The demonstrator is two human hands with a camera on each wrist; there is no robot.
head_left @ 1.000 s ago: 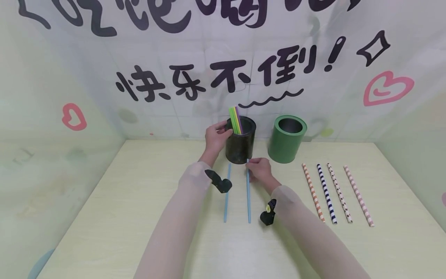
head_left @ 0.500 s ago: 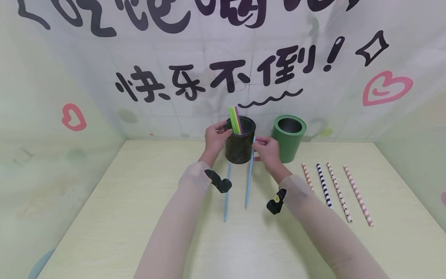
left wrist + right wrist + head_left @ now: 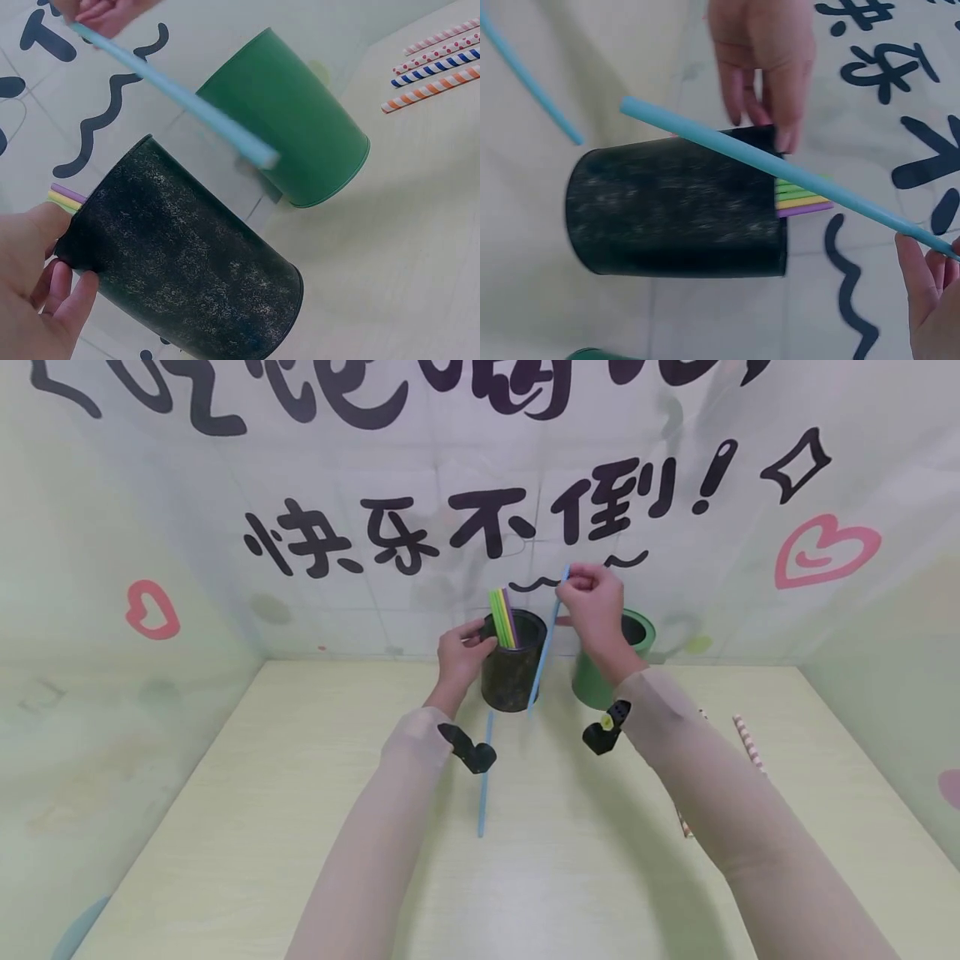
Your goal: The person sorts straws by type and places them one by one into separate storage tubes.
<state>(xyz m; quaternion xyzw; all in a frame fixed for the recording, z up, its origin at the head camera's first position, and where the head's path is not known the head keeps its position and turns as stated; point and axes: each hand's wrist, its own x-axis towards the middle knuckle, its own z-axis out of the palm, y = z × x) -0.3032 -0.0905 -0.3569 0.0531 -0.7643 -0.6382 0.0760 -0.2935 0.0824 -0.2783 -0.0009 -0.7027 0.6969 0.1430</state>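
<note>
My left hand [image 3: 459,662] grips the rim of a black cylindrical pot [image 3: 508,681], thumb on one side and fingers on the other. Several green, yellow and purple straws [image 3: 502,617] lean inside that pot and stick out over its rim. Pinched near its upper end, a light blue straw [image 3: 727,144] hangs at a slant from my right hand [image 3: 597,608]. The straw's lower end is in the air, in front of the pot's right side in the head view. A second blue straw [image 3: 483,802] lies on the table, partly behind the left wrist camera.
A green pot [image 3: 292,127] stands to the right of the black one, partly covered by my right hand in the head view. Several striped and dotted paper straws [image 3: 435,88] lie on the table at the right. A printed cloth wall [image 3: 337,627] closes the back.
My right hand has lifted the blue straw off the table, moving up and away to above the pots' rims. My left hand has stayed on the black pot.
</note>
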